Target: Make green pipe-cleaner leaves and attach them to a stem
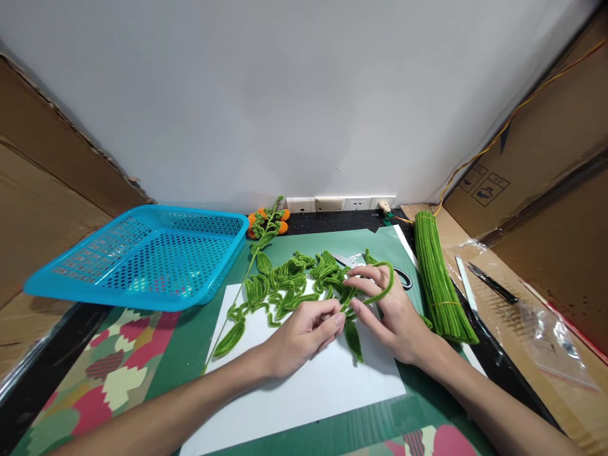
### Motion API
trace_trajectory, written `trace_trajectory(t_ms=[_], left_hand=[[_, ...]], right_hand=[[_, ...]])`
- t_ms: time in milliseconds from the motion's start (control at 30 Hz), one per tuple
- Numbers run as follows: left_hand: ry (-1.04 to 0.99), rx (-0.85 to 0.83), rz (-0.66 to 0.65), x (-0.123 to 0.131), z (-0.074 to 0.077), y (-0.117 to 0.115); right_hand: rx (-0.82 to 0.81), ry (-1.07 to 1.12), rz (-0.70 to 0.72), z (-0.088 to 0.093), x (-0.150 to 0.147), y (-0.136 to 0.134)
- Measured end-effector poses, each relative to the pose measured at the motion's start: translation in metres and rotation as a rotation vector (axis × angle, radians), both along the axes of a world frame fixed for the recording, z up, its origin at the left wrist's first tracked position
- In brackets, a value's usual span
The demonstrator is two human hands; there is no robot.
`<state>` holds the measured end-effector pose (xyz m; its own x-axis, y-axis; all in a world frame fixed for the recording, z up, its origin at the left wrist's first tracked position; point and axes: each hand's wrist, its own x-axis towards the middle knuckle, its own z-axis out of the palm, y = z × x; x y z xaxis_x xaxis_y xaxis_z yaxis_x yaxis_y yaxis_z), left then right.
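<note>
Low over a white sheet [294, 399], my left hand [308, 329] is closed, its thumb and index finger pinching a green pipe cleaner [390, 278]. My right hand [392, 310] is just beside it, the fingers curved around the same pipe cleaner, whose free end arcs up over the knuckles. A green leaf shape [352, 341] made of pipe cleaner hangs below the fingertips; how it joins the strand is hidden. Behind both hands lies a pile of bent green pipe-cleaner pieces [285, 285]. Scissors [403, 278] are partly covered by my right hand.
A blue perforated basket [209, 294] stands at the left. Beside it lies a long green stem with orange blossoms [284, 227]. At the right are a bundle of green pipe cleaners [439, 278], a dark pointed tool [494, 284] and a plastic bag [553, 342]. Cardboard walls flank both sides.
</note>
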<state>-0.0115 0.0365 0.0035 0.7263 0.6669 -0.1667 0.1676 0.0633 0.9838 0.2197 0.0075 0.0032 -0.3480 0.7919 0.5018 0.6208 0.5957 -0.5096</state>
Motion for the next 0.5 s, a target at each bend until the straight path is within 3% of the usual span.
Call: trace_trajectory(t_ms=[500], left_hand=[[0.006,-0.027,0.012,-0.0001,-0.0054,-0.0002]], right_hand=[[-0.016,-0.029,0.008,0.0023,-0.0011,0.0003]])
